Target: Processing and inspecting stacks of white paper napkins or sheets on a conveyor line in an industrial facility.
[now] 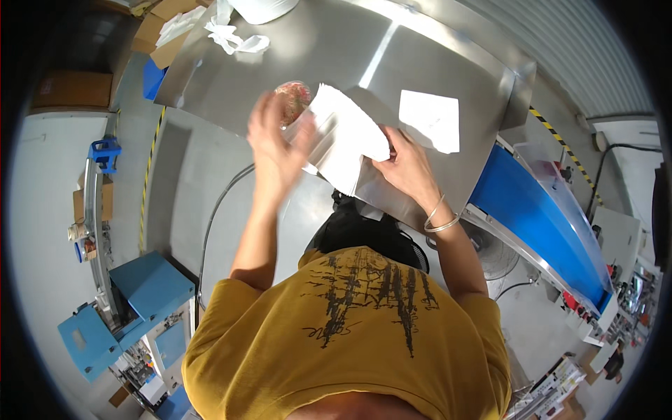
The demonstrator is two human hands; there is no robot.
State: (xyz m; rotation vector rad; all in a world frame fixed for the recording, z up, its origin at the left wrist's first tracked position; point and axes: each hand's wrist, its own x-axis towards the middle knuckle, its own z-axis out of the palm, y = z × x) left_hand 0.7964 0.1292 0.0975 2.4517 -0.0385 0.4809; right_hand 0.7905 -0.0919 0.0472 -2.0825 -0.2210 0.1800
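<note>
Fanned stack of thin white paper sheets [343,136], as we find it in the head view, is held above the near edge of a brushed stainless-steel table [325,52], tilted and slightly spread along its edges. We record the right hand [406,166] clamped on the stack's right-hand corner, thumb and fingers closed on it; a thin pale metal bangle [442,222] circles that wrist. The left hand [276,143] is blurred at the stack's left side, its thumb and fingers apart; we cannot tell whether the thumb touches the sheets. Just beside those fingers we note a round red-and-white patterned object [297,92], partly hidden, its kind unclear. Right of the stack, and apart from it, a single square white piece of paper [429,120] lies flat on the steel. Toward the far left of the table we log a crumpled white plastic piece [238,40], near a larger rounded white bundle [264,8]. On the right stands a conveyor with a bright blue belt [535,217].
</note>
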